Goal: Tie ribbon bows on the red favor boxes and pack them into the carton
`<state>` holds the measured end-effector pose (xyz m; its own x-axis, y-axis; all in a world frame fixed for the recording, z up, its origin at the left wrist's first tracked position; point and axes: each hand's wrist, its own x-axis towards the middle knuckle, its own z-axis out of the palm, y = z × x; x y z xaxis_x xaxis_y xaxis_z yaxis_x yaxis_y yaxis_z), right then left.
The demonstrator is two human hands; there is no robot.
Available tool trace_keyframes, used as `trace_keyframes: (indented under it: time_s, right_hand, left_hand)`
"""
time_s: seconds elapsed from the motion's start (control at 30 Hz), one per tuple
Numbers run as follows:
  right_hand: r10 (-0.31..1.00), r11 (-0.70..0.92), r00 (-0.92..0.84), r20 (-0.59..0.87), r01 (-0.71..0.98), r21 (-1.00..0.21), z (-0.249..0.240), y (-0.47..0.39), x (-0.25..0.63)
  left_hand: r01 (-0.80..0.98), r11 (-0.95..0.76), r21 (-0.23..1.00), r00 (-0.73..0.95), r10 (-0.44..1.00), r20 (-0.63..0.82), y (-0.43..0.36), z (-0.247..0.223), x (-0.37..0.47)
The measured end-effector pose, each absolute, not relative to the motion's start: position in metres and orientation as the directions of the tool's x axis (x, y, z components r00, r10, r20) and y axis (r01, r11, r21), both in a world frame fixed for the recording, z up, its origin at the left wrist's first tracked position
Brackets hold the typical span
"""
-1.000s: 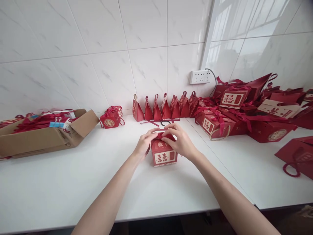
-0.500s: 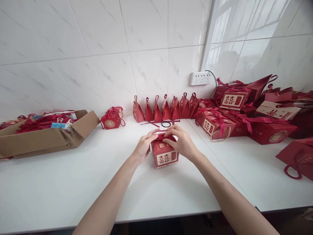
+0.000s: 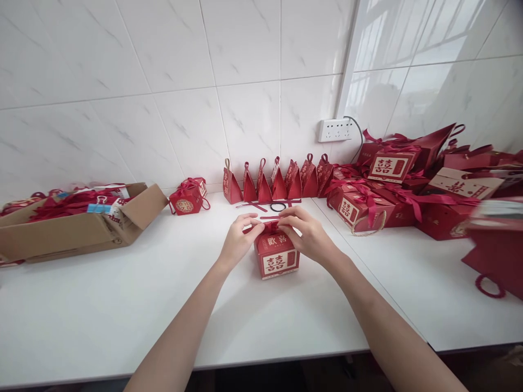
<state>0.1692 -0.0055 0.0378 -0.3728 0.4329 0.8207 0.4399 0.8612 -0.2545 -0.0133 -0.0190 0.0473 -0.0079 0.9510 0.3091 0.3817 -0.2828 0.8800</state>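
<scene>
A small red gift box (image 3: pixel 278 256) with a cream label and gold lettering stands upright on the white table in front of me. Dark red ribbon (image 3: pixel 271 226) lies across its top, gathered at the middle. My left hand (image 3: pixel 240 239) pinches the ribbon at the left, thumb against fingers. From the right, my right hand (image 3: pixel 300 234) pinches the same ribbon close to the box top. The fingers partly cover the ribbon, so the shape of any knot or bow is unclear.
Red triangular boxes (image 3: pixel 278 182) line the wall behind ribbon strips and a black ring (image 3: pixel 278 207). A cardboard carton (image 3: pixel 61 239) of ribbon and a red hexagonal box (image 3: pixel 186 201) stand left. Finished-looking boxes (image 3: pixel 359 209) pile up right, beside a blurred red box (image 3: pixel 496 256).
My hands have drawn slightly apart along the ribbon, the left one shifting outward from the box's side. At the far right, a blurred pale-topped red item has appeared over the box there.
</scene>
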Motion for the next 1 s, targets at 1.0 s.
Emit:
trace_keyframes:
  time_s: [1.0]
  right_hand:
    - [0.937, 0.303, -0.311, 0.157, 0.505, -0.808, 0.059, -0.016, 0.183]
  left_hand:
    - [0.446, -0.009, 0.895, 0.308, 0.941, -0.144, -0.033, 0.07, -0.028]
